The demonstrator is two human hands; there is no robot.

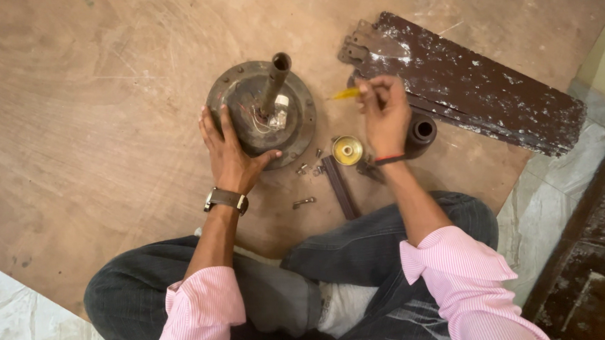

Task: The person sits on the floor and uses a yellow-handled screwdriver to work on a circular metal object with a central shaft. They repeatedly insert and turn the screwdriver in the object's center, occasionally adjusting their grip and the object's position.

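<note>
A round, rusty ceiling-fan motor (242,97) lies on a brown wooden board (82,113), its dark shaft (275,80) pointing up, with thin wires and a small white block beside the shaft. My left hand (228,150) lies flat on the motor's near left rim, a brown watch on the wrist. My right hand (384,112) hovers right of the motor and grips a yellow-handled screwdriver (345,94), its handle pointing left toward the motor.
Stacked brown fan blades (465,79) with flaking paint lie at the right. A dark cup-shaped cover (422,131), a round brass part (347,150), a dark flat bar (339,196) and loose screws (304,202) lie near my knees. Dark wooden furniture (595,257) stands at the lower right.
</note>
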